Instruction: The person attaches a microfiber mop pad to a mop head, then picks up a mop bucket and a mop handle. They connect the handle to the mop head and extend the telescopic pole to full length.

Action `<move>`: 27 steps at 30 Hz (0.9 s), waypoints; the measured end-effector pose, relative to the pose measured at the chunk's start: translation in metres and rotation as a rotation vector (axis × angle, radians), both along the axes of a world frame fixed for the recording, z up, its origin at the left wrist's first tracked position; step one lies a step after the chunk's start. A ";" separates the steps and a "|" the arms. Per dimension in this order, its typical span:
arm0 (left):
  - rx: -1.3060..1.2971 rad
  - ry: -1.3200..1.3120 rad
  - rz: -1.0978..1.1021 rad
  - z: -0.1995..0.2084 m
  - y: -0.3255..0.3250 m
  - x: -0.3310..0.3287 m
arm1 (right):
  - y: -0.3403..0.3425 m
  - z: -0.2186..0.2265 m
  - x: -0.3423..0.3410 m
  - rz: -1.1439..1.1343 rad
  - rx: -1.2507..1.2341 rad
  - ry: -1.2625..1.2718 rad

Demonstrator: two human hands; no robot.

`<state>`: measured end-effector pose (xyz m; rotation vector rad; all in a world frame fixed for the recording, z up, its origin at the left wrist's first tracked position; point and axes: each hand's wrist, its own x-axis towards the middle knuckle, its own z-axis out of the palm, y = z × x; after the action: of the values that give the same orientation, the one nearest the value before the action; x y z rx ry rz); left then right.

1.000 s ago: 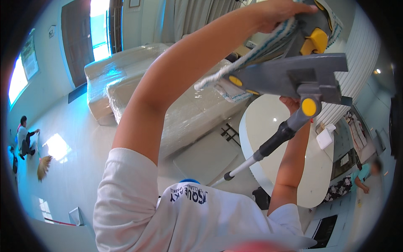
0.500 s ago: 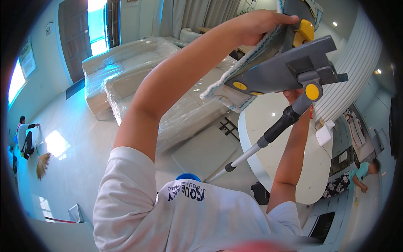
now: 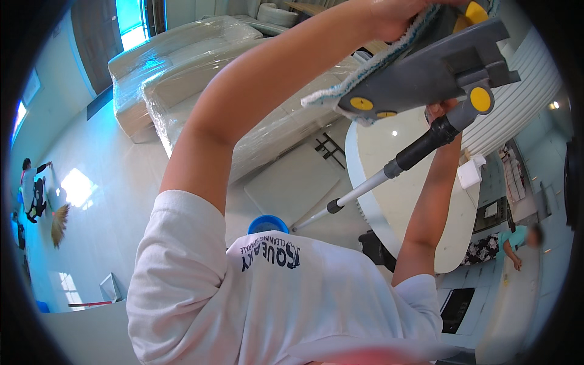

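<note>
Head view: flat mop upended, grey hinged mop plate [image 3: 420, 70] raised, overlapping the white oval table [image 3: 401, 213] in view. White-and-blue microfibre mop pad [image 3: 325, 98] lies along the plate. Left hand [image 3: 395, 17] curled at the pad's upper edge, looks closed on it; fingertips cut off by frame. Right hand [image 3: 440, 110] has bent fingers below the plate, partly behind the telescopic pole [image 3: 365, 185]; can't tell how open or what it holds. Risks: plate could pivot and pinch fingers if poorly supported; pole foot, near the blue bucket [image 3: 267, 219], could knock it if swung.
</note>
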<state>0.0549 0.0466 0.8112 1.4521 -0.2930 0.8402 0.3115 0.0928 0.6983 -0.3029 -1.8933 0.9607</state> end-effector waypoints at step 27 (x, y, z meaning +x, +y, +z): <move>-0.233 0.009 0.370 0.014 -0.032 0.011 | -0.024 0.022 -0.002 -0.548 0.676 -0.219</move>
<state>0.0656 0.0150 0.8248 1.3067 0.0842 1.1253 0.3093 0.0690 0.7202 -0.4912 -2.0496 -0.0934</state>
